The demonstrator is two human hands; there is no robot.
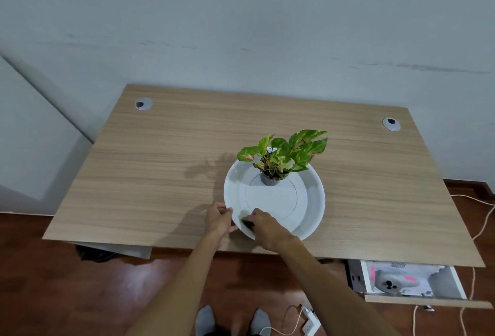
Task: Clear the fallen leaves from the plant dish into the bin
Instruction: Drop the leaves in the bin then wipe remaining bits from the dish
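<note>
Near the counter's [150,174] front edge, the left hand [218,219] pinches the white plant dish [308,201] by its rim while the right hand's [263,225] grip closes on dark green leaves [247,224] inside the dish, the potted plant [278,158] standing toward its far side.

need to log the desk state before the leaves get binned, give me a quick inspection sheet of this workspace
surface: wooden desk, two cable grommets at the back corners.
job's things: white plant dish near the front edge; small potted plant standing in its far half; a dark green leaf at the near rim; no bin identifiable.
clutter: nothing seen on the desk.
grippers: left hand grips the dish's near-left rim; right hand pinches at the leaf, grip not clear.
cables: cords on the floor at right, power strip by the feet.
surroundings: plain wall, wooden floor, open drawer at lower right, dark object under the desk at left.
</note>
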